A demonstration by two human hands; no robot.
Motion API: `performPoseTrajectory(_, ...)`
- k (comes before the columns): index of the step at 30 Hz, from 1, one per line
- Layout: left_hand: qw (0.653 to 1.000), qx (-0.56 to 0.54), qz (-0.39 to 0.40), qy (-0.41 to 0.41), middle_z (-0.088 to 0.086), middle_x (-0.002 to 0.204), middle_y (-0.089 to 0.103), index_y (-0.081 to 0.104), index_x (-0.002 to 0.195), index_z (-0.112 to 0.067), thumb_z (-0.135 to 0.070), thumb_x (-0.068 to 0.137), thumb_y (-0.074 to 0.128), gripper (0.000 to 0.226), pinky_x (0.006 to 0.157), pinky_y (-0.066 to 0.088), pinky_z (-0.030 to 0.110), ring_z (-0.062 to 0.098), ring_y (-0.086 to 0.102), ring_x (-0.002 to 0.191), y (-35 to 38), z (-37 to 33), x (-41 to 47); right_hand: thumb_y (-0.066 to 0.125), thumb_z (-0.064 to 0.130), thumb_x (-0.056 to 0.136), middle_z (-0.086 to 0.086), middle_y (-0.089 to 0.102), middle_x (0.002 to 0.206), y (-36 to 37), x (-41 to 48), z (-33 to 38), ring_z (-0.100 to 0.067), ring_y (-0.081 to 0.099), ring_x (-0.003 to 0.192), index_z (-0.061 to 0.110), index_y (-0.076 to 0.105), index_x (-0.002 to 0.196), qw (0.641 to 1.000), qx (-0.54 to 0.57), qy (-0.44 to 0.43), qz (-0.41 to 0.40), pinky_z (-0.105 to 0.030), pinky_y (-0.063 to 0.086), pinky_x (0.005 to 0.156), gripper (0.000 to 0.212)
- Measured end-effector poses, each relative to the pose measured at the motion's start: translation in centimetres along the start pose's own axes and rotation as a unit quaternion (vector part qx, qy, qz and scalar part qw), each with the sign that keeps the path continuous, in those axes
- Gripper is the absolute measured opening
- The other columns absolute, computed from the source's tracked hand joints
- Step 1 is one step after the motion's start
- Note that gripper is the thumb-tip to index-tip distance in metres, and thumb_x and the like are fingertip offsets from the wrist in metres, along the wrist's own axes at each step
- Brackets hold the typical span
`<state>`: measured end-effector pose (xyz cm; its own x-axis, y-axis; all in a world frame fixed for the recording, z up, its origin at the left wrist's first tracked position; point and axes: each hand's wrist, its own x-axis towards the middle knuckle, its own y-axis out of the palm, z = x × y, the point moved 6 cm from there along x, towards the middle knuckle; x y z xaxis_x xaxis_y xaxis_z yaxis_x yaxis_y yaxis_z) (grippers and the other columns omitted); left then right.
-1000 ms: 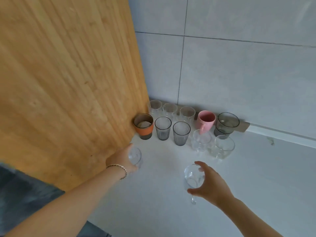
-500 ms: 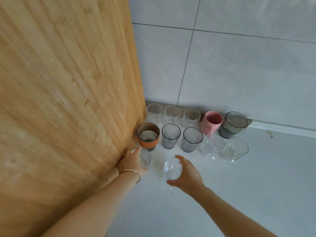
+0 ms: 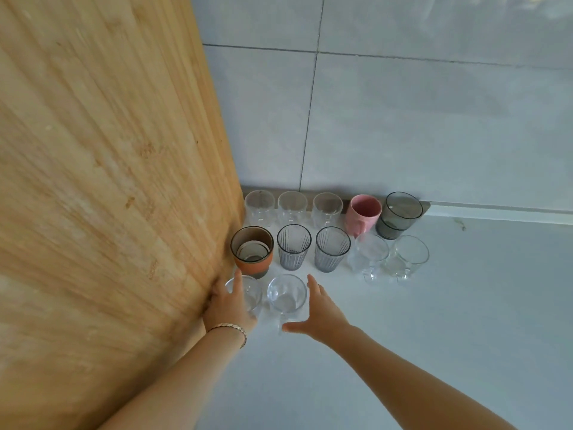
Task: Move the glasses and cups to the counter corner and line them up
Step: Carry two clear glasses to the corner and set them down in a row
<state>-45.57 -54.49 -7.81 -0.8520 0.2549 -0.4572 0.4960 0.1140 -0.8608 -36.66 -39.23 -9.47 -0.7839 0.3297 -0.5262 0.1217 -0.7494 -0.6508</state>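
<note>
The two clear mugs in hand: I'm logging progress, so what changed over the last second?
The right hand carried its mug left and forward, beside the left hand's mug, starting a third row. Its fingers now look spread. The ten glasses and cups behind stayed put.

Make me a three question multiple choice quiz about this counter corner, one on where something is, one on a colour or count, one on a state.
1. Where does the pink mug stand?
A. back row, beside the smoky grey glass
B. front row, by the wooden panel
C. alone mid-counter

2. How many ribbed grey glasses are in the middle row?
A. one
B. two
C. four

3. What is the right hand doing?
A. lying flat on the counter
B. holding the pink mug
C. curled around a clear mug

Answers: 1 A, it is against the wall next to the dark glass. 2 B, two ribbed glasses stand side by side. 3 C, thumb and fingers bracket the clear mug while the left hand has a grip on a clear glass.
</note>
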Motion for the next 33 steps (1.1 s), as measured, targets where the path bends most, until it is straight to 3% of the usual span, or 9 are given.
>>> performPoseTrajectory(3, 0.994, 0.083, -0.046, 0.048, 0.011, 0.151, 0.012, 0.011, 0.147, -0.022, -0.04, 0.078, 0.064, 0.089, 0.105, 0.039, 0.034, 0.029, 0.03, 0.136, -0.8, -1.8, -1.6, 0.07, 0.041, 0.079, -0.004, 0.049, 0.138, -1.3, -2.0, -3.3, -0.02, 0.048, 0.126, 0.017, 0.03, 0.143, 0.995, -0.058, 0.029, 0.079, -0.031, 0.04, 0.102, 0.08)
performPoseTrajectory(7, 0.979, 0.132, -0.048, 0.149, 0.007, 0.13, 0.049, 0.051, 0.117, -0.017, -0.032, 0.087, 0.05, 0.033, 0.091, 0.044, 0.035, 0.026, 0.051, 0.117, -1.9, -7.4, -4.0, 0.058, 0.037, 0.088, -0.001, 0.052, 0.136, -4.3, -5.3, -8.9, -0.017, 0.047, 0.126, 0.019, 0.042, 0.135, 0.979, -0.141, 0.083, 0.119, -0.029, 0.038, 0.101, 0.053)
performPoseTrajectory(9, 0.966, 0.166, -0.023, 0.195, 0.007, 0.116, 0.06, 0.055, 0.1, -0.016, -0.029, 0.09, 0.045, 0.019, 0.082, 0.047, 0.034, 0.026, 0.058, 0.107, -1.4, -10.9, -5.3, 0.055, 0.037, 0.089, 0.0, 0.053, 0.134, -6.3, -7.3, -12.2, -0.016, 0.048, 0.126, 0.02, 0.041, 0.136, 0.977, -0.147, 0.117, 0.104, -0.031, 0.038, 0.102, 0.052)
performPoseTrajectory(15, 0.925, 0.218, 0.08, 0.301, 0.001, 0.13, 0.053, 0.05, 0.123, -0.018, -0.028, 0.093, 0.041, 0.033, 0.089, 0.043, 0.03, 0.022, 0.054, 0.117, 4.3, -23.6, -11.8, 0.052, 0.039, 0.089, -0.001, 0.047, 0.14, -12.9, -17.4, -23.9, -0.018, 0.046, 0.128, 0.021, 0.039, 0.138, 0.972, -0.079, 0.219, 0.017, -0.033, 0.039, 0.105, 0.053)
performPoseTrajectory(19, 0.885, 0.229, 0.104, 0.392, -0.001, 0.133, 0.053, 0.048, 0.127, -0.022, -0.032, 0.091, 0.044, 0.037, 0.098, 0.041, 0.029, 0.021, 0.052, 0.122, 10.2, -33.5, -19.6, 0.051, 0.039, 0.091, -0.003, 0.043, 0.144, -15.7, -26.9, -32.8, -0.021, 0.041, 0.132, 0.019, 0.037, 0.139, 0.961, -0.027, 0.273, -0.027, -0.035, 0.036, 0.108, 0.054)
performPoseTrajectory(27, 0.796, 0.266, 0.133, 0.527, -0.001, 0.123, 0.061, 0.051, 0.122, -0.022, -0.03, 0.088, 0.047, 0.036, 0.095, 0.045, 0.03, 0.02, 0.058, 0.112, 24.2, -51.2, -38.5, 0.044, 0.032, 0.095, -0.008, 0.041, 0.145, -17.3, -50.2, -50.2, -0.027, 0.041, 0.132, 0.008, 0.038, 0.14, 0.918, 0.023, 0.388, -0.081, -0.038, 0.037, 0.104, 0.051)
performPoseTrajectory(29, 0.77, 0.282, 0.139, 0.555, -0.001, 0.123, 0.06, 0.053, 0.121, -0.022, -0.03, 0.087, 0.047, 0.035, 0.095, 0.046, 0.03, 0.02, 0.058, 0.111, 27.5, -54.8, -43.1, 0.044, 0.032, 0.095, -0.011, 0.049, 0.137, -17.0, -55.4, -54.6, -0.03, 0.048, 0.125, 0.003, 0.043, 0.135, 0.899, 0.045, 0.426, -0.088, -0.037, 0.043, 0.093, 0.05)
performPoseTrajectory(31, 0.741, 0.3, 0.137, 0.585, -0.001, 0.122, 0.06, 0.054, 0.12, -0.022, -0.029, 0.087, 0.047, 0.034, 0.093, 0.046, 0.029, 0.02, 0.058, 0.108, 30.4, -58.1, -47.4, 0.044, 0.03, 0.093, -0.012, 0.06, 0.109, -16.8, -60.1, -58.6, -0.03, 0.055, 0.104, 0.001, 0.053, 0.114, 0.882, 0.066, 0.457, -0.092, -0.032, 0.04, 0.077, 0.037)
performPoseTrajectory(33, 0.716, 0.313, 0.137, 0.609, -0.001, 0.12, 0.061, 0.055, 0.117, -0.023, -0.028, 0.087, 0.047, 0.032, 0.09, 0.047, 0.029, 0.02, 0.058, 0.099, 33.1, -61.2, -51.2, 0.044, 0.029, 0.092, -0.009, 0.055, 0.086, -16.6, -63.9, -62.7, -0.028, 0.053, 0.088, 0.002, 0.053, 0.094, 0.863, 0.077, 0.488, -0.108, -0.032, 0.04, 0.073, 0.029)
